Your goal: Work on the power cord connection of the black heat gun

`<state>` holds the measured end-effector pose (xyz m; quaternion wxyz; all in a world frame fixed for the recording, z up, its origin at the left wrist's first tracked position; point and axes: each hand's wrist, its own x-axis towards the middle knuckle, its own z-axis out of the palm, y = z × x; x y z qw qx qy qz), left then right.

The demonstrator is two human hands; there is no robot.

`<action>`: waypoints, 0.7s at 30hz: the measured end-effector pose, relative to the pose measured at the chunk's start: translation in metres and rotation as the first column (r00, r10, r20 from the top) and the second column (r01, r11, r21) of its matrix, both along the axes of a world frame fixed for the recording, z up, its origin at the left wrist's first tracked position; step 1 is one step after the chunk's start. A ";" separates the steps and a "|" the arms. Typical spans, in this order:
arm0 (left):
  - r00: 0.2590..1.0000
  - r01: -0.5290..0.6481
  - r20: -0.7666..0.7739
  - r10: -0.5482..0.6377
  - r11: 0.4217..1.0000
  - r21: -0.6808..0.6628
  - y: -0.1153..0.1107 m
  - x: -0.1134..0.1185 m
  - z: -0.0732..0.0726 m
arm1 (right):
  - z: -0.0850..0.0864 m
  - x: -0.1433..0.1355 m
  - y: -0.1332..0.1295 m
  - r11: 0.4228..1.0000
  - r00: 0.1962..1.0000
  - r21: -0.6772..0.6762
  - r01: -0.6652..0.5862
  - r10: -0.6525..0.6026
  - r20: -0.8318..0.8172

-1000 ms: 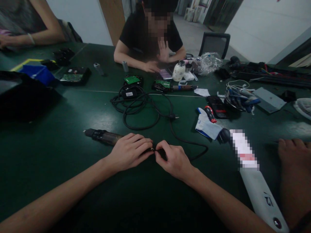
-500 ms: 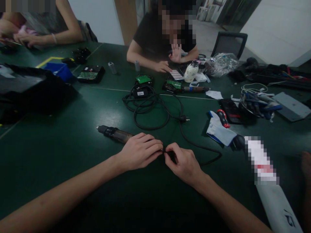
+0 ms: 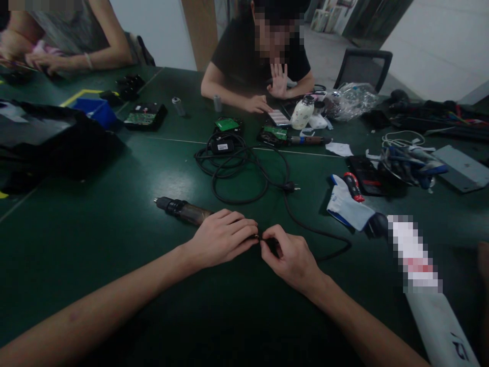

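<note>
My left hand (image 3: pixel 225 238) is wrapped over the rear of an electric screwdriver (image 3: pixel 189 212), which lies on the green table with its black nose and metal tip pointing left. Thumb and finger of my right hand (image 3: pixel 292 255) pinch the end of a black cable (image 3: pixel 326 234) right at the screwdriver's back end. The joint between cable and tool is tiny and partly covered by fingers, so I cannot tell whether the plug is seated. Beyond my hands the cable lies in loose loops with a mains plug (image 3: pixel 292 187) and a black power adapter (image 3: pixel 222 147).
A glove (image 3: pixel 349 206) and a red-black screwdriver (image 3: pixel 354 186) lie right, near a white sleeve (image 3: pixel 435 311). A second electric screwdriver (image 3: pixel 308 140), circuit boards (image 3: pixel 227 124) and a bottle (image 3: pixel 302 113) stand farther back. Co-workers sit opposite. A black bag (image 3: pixel 49 135) is at left.
Both hands keep the same grip on the electric screwdriver and the cable end. The whole view has shifted slightly; the person opposite has barely moved.
</note>
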<state>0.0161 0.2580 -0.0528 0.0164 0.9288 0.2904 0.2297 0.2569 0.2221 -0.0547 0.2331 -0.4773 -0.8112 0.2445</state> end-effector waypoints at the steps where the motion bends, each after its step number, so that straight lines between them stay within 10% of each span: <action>1: 1.000 0.013 0.001 -0.013 1.000 -0.003 0.000 0.000 0.000 | 0.000 0.000 0.000 1.000 1.000 -0.001 0.002 -0.002 -0.004; 21: 1.000 0.021 0.011 -0.021 0.999 -0.025 0.001 -0.001 -0.001 | -0.001 0.000 0.000 1.000 1.000 0.012 -0.010 0.011 -0.006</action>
